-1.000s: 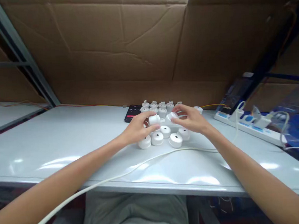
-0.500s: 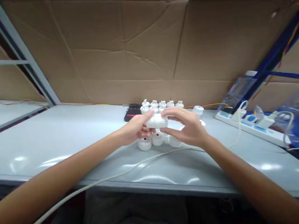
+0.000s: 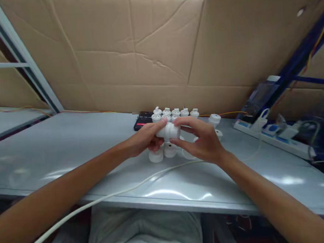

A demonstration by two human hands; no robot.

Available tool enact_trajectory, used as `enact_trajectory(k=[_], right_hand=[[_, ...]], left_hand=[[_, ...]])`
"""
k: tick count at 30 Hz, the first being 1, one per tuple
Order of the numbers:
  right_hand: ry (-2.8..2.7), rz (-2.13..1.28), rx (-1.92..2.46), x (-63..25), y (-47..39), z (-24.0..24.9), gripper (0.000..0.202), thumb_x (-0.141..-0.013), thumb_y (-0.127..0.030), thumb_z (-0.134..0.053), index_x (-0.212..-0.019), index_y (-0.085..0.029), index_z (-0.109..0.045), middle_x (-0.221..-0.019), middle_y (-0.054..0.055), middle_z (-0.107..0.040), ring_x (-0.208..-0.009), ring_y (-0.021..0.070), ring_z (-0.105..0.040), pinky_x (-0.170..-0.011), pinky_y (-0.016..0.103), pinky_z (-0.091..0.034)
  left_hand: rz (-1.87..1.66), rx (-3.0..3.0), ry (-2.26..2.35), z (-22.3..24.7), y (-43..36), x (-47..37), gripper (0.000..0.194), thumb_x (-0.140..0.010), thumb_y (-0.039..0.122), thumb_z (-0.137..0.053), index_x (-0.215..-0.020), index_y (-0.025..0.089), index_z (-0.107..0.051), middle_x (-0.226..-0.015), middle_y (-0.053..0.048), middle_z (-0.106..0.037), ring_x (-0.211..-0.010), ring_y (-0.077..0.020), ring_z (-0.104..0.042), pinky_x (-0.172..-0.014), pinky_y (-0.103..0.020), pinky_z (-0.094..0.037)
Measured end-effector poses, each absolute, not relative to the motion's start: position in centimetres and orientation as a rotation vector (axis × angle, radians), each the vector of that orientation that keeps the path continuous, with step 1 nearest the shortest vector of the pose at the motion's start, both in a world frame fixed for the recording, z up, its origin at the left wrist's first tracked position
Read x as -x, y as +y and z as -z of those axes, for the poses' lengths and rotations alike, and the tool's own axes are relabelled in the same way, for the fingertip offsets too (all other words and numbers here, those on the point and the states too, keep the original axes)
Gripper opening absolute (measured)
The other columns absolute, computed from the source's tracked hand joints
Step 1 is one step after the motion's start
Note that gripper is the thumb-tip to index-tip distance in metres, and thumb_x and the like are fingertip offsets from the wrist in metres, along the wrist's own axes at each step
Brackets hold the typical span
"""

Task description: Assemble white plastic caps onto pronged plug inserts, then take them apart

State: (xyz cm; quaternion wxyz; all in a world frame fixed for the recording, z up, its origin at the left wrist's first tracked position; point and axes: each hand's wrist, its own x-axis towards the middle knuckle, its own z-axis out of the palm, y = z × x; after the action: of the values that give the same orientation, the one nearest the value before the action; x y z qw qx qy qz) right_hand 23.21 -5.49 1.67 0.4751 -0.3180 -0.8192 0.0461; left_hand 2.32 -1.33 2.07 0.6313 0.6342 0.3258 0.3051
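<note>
Between both hands, above the table, lies a white plastic cylinder (image 3: pixel 169 131) on its side, with a raised ring round its middle. My left hand (image 3: pixel 148 136) is closed on its left end, thumb on top. My right hand (image 3: pixel 200 137) pinches the right end between thumb and fingers. Below them stand several white round plastic parts (image 3: pixel 156 156), some with a small dark hole, partly hidden by the hands. Behind the hands is a cluster of white parts with small knobs on top (image 3: pixel 167 112).
A black phone (image 3: pixel 142 121) lies left of the cluster. Right of it stand loose white parts (image 3: pixel 214 119). A white power strip (image 3: pixel 274 137) with plugs runs along the right side. A pale cable (image 3: pixel 144 187) crosses the table (image 3: pixel 69 142) in front. Cardboard (image 3: pixel 145 45) forms the back wall.
Both hands stay on the white cylinder, which has tilted slightly and shifted a little left. My right fingers have moved slightly left with it. The picture has become brighter.
</note>
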Motion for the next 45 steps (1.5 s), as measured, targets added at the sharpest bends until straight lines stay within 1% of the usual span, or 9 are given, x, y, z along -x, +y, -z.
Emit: enact_trajectory(k=[4,9,13,18,22,30,34,37,45], right_hand=[[-1.891,-0.275,0.906,-23.2,-5.1,-0.9,0.042,-0.085,-0.039,-0.081,-0.124,-0.027,-0.07,-0.116,0.007,-0.076,-0.101,0.0282,-0.076,-0.078,0.042,-0.07],[-2.051,0.002,0.653,-23.1,-5.5,-1.4,0.025,-0.093,-0.02,-0.069,-0.115,-0.031,-0.074,-0.13,0.005,-0.074,-0.121,0.0276,-0.071,-0.106,0.047,-0.06],[-1.94,-0.188,0.811,-22.7,-5.8,-1.4,0.029,-0.084,-0.037,-0.081,-0.112,-0.029,-0.073,-0.113,0.006,-0.079,-0.101,0.028,-0.077,-0.087,0.044,-0.068],[-1.517,-0.955,1.047,-22.2,-5.1,-1.3,0.049,-0.081,-0.067,-0.075,-0.092,-0.02,-0.071,-0.074,0.003,-0.074,-0.062,0.0223,-0.075,-0.059,0.035,-0.066],[-1.344,-1.238,1.033,-22.0,-4.7,-1.7,0.05,-0.083,-0.07,-0.071,-0.081,-0.02,-0.071,-0.065,0.003,-0.07,-0.05,0.017,-0.067,-0.051,0.03,-0.061],[-1.579,-0.613,0.846,-21.8,-5.3,-1.2,0.042,-0.084,-0.054,-0.08,-0.111,-0.024,-0.068,-0.097,0.004,-0.076,-0.084,0.021,-0.072,-0.076,0.035,-0.062],[-1.573,-0.787,0.869,-21.8,-5.6,-1.5,0.043,-0.09,-0.062,-0.07,-0.109,-0.023,-0.069,-0.085,0.003,-0.075,-0.066,0.0186,-0.069,-0.064,0.036,-0.06],[-1.63,-0.758,0.884,-22.9,-5.3,-2.8,0.044,-0.082,-0.057,-0.079,-0.107,-0.022,-0.072,-0.098,0.006,-0.077,-0.082,0.0227,-0.073,-0.072,0.036,-0.061],[-1.653,0.16,1.754,-33.1,3.0,-7.6,0.043,-0.08,-0.035,-0.074,-0.12,-0.017,-0.076,-0.116,0.012,-0.078,-0.106,0.03,-0.072,-0.098,0.043,-0.054]], left_hand=[[-0.879,-1.59,0.651,-2.1,-1.3,-2.2,0.052,-0.082,0.065,-0.076,-0.097,0.018,-0.061,-0.074,0.0,-0.065,-0.062,-0.0116,-0.063,-0.054,-0.021,-0.047],[-0.684,-1.536,0.723,-2.6,-1.5,-2.0,0.059,-0.094,0.075,-0.048,-0.081,0.018,-0.057,-0.051,0.004,-0.046,-0.037,-0.0085,-0.042,-0.038,-0.022,-0.031],[-0.738,-1.695,0.738,-2.6,-1.8,-2.0,0.059,-0.095,0.075,-0.045,-0.082,0.018,-0.057,-0.053,0.004,-0.045,-0.04,-0.0093,-0.042,-0.04,-0.023,-0.033],[-1.047,-2.115,0.557,-2.5,-2.1,-1.8,0.04,-0.094,0.053,-0.065,-0.115,0.019,-0.059,-0.102,-0.007,-0.067,-0.089,-0.0196,-0.067,-0.075,-0.031,-0.054],[-1.247,-2.431,0.43,-2.3,-2.1,-1.8,0.018,-0.096,0.036,-0.066,-0.107,0.021,-0.064,-0.121,-0.011,-0.068,-0.116,-0.025,-0.064,-0.098,-0.038,-0.051],[-1.068,-1.958,0.497,-1.8,-1.6,-2.1,0.041,-0.098,0.05,-0.062,-0.123,0.021,-0.047,-0.093,-0.003,-0.068,-0.068,-0.0145,-0.068,-0.063,-0.027,-0.054],[-1.199,-2.167,0.485,-1.7,-1.6,-1.8,0.035,-0.097,0.038,-0.065,-0.123,0.021,-0.049,-0.1,-0.005,-0.067,-0.083,-0.0167,-0.068,-0.07,-0.028,-0.054],[-1.276,-2.335,0.46,-1.6,-1.4,-1.7,0.034,-0.096,0.028,-0.065,-0.125,0.022,-0.049,-0.114,-0.007,-0.066,-0.089,-0.0164,-0.066,-0.077,-0.029,-0.054],[-1.079,-2.645,0.713,-1.5,-0.1,-0.5,0.041,-0.094,0.03,-0.065,-0.13,0.023,-0.046,-0.135,-0.012,-0.055,-0.106,-0.0214,-0.065,-0.09,-0.036,-0.056]])
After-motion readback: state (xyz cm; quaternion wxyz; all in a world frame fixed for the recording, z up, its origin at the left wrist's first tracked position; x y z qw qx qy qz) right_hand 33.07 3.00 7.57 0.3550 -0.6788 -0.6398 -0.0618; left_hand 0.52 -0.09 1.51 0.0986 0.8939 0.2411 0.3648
